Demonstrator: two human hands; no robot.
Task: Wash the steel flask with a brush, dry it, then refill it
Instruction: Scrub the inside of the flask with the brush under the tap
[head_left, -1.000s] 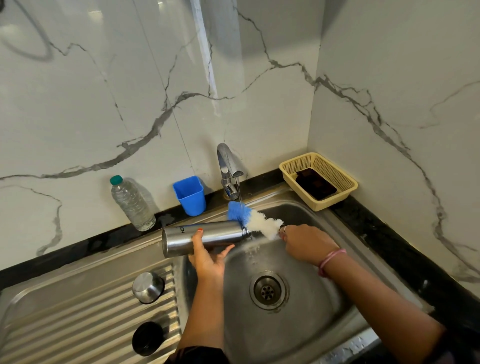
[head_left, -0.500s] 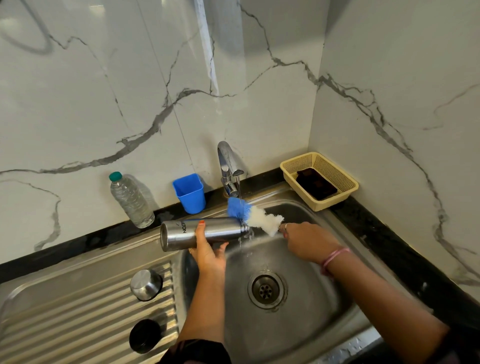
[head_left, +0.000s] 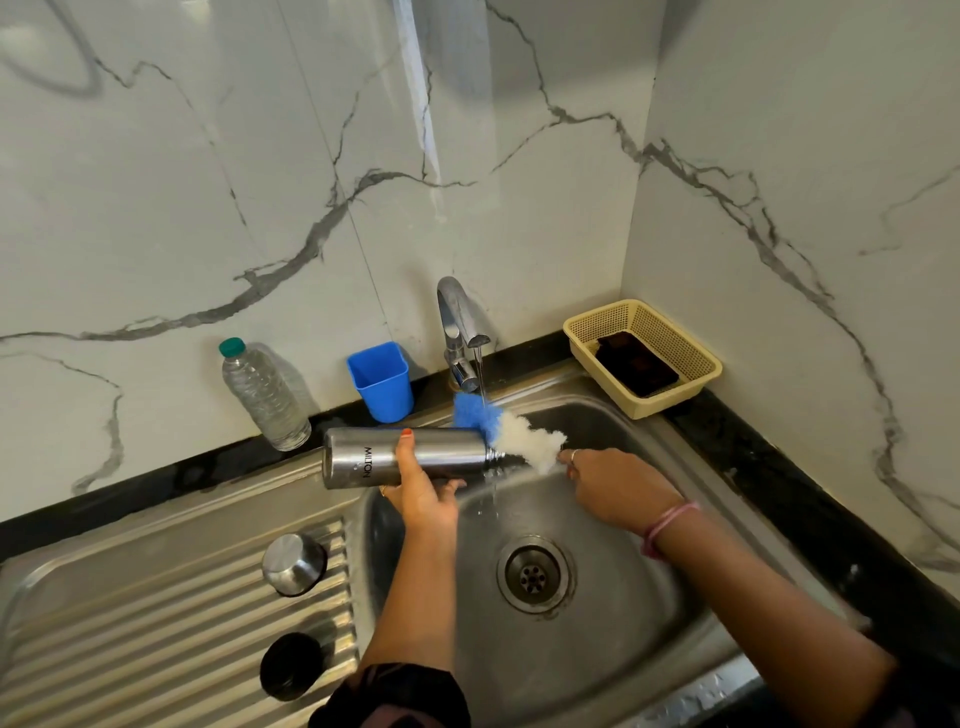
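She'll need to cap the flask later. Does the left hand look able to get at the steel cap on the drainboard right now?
Probably not yet: the left hand grips the flask. The steel cap sits uncovered beside that arm, so freed, it should get there.

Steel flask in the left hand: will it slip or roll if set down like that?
Steel flask looks smooth and is near running tap water, so probably slippery. Lying on its side as the left hand holds it, the round body would likely roll.
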